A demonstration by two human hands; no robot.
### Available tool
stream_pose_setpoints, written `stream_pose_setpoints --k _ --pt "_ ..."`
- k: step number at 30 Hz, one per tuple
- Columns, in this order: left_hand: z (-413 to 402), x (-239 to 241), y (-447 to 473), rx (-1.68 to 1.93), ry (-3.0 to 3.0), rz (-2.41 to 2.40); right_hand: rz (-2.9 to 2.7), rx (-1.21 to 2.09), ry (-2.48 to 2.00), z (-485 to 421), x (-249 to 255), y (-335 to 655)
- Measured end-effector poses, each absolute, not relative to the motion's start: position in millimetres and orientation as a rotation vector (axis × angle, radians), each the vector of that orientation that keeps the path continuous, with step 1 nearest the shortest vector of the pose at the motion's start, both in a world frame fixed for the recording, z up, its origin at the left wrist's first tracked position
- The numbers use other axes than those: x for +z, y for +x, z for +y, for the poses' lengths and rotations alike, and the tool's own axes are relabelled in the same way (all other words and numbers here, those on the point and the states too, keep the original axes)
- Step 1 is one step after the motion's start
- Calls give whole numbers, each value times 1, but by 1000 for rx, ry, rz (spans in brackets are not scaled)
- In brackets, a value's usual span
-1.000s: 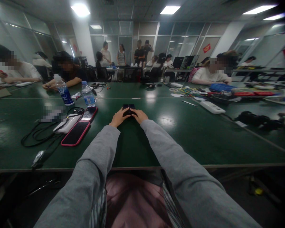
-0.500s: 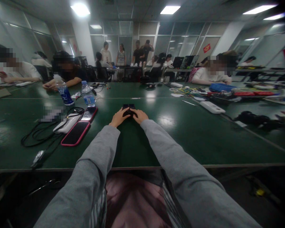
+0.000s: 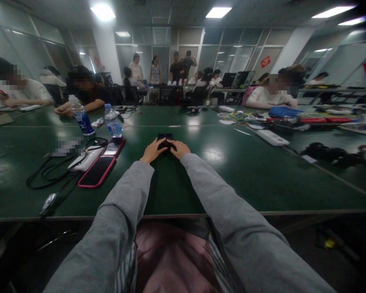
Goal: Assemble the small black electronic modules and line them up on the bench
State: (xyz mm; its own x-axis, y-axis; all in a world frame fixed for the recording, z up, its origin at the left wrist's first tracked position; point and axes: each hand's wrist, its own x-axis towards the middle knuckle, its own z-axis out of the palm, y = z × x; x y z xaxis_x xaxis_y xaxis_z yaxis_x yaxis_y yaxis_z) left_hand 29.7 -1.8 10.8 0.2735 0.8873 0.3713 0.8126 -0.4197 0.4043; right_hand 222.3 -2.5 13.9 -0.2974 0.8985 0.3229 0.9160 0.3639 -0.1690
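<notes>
On the green table in front of me rests a small black boxy object, its exact kind too small and dark to make out. My left hand grips its left side, and my right hand grips the right side. The fingers of both hands curl over it and hide its nearer part. To the left of my hands lie a phone in a pink case and a second pink-edged phone.
Two plastic bottles, a blue-labelled one and a clear one, stand at left. A white power bank lies among black cables. Rightward are a white power strip, a blue tray and coloured wires. Co-workers sit across the table.
</notes>
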Motion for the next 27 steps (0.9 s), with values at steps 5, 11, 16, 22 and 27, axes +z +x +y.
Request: stream_pose_setpoints --k 5,11,16,22,27 --pt "-1 10 29 846 2387 1614 -2254 -62 -1583 -4 14 222" --pt "3 6 29 878 2417 1593 -2269 -83 -1582 -8 16 221" --pt "5 5 30 871 2429 1602 -2269 -111 -1611 -10 18 219" --pt "4 4 31 879 2443 1597 -2261 -114 -1622 -10 18 220" --pt "2 6 31 874 2433 1604 -2260 -107 -1639 -11 18 219"
